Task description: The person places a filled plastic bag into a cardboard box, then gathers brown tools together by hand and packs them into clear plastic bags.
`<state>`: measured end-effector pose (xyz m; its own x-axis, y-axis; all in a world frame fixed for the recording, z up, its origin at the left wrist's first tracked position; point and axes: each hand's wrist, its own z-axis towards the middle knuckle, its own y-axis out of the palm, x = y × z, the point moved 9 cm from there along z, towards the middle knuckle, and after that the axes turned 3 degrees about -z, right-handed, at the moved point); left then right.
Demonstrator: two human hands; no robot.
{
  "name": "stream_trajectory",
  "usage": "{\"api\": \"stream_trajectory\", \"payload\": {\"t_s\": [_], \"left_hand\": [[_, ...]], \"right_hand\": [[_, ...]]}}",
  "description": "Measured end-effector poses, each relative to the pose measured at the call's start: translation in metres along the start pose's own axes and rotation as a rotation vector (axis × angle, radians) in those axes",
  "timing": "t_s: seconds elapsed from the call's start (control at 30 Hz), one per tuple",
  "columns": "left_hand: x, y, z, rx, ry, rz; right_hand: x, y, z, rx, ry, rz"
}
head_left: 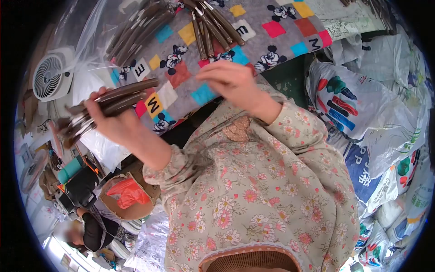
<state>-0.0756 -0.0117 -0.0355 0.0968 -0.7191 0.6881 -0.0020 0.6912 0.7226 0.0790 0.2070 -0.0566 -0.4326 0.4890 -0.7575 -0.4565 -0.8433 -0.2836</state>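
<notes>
A bundle of dark brown brushes with metal ferrules (pixel 111 102) is held in my left hand (pixel 113 120), its fingers wrapped round the handles; the brush heads point to the lower left. Over the patterned cloth (pixel 183 95) my right hand (pixel 229 81) hangs with fingers stretched out together and slightly curved, nothing visible in it. Just beyond it, a fanned group of similar brushes (pixel 213 29) lies on the cloth. Further left, a larger pile of brushes (pixel 138 34) rests on clear plastic.
A white fan (pixel 53 75) stands at the left. Below it are a black bag (pixel 81 188) and a cardboard box (pixel 152 190) with a red plastic bag (pixel 128 192). Another person (pixel 93 231) is at the lower left. White printed sacks (pixel 344 102) fill the right side.
</notes>
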Motion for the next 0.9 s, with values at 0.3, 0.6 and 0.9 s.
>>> {"api": "stream_trajectory", "payload": {"t_s": [0.3,0.6,0.9], "left_hand": [[-0.053,0.018,-0.036,-0.115,0.202,0.596],[-0.09,-0.002,-0.031,-0.224,-0.419,-0.023],[-0.081,0.015,-0.052,-0.228,-0.429,-0.019]], "right_hand": [[0.053,-0.027,0.057,0.11,0.134,-0.954],[0.034,-0.005,0.049,0.172,0.277,0.078],[0.004,0.06,0.043,-0.086,0.264,0.142]]}}
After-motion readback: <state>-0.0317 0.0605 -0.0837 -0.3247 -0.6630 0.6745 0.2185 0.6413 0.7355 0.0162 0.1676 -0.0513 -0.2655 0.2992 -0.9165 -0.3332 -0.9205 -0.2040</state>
